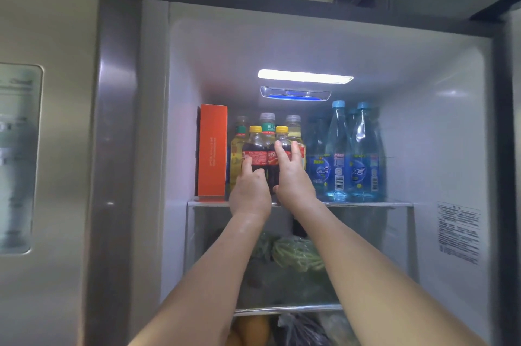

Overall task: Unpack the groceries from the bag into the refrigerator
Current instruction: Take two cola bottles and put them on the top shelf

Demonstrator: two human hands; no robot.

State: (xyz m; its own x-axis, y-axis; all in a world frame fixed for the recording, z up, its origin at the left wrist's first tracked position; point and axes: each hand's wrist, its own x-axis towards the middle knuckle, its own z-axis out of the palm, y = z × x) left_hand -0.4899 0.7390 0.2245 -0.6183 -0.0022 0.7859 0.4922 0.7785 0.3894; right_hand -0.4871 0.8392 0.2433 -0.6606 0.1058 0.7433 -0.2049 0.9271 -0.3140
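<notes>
Open refrigerator (451, 134) fills the view, lit white inside, with its closed neighbouring door (50, 148) at nine o'clock. Nearest, at six o'clock, dark bagged produce (298, 328) lies under the lower shelf edge, and just above it a bag of green vegetables (296, 254) rests on the middle level. Two bare forearms rise from the bottom edge toward the top glass shelf (366, 204). The left hand (249, 193) has its fingers curled round the left cola bottle (255, 154), index finger pointing up along the red label. The right hand (293, 179) is wrapped about the right cola bottle (280, 152), two fingers spread upward over its shoulder (both bottles have yellow caps and stand upright, touching each other, at the shelf's front centre). Behind them stand three tea bottles (267, 127) with pale caps. At nine o'clock from the colas an orange carton (212, 151) stands on end against the left wall; at three o'clock a cluster of blue water bottles (338, 154) stands upright. Farthest back, at twelve o'clock, the interior lamp (304, 76) glows.
</notes>
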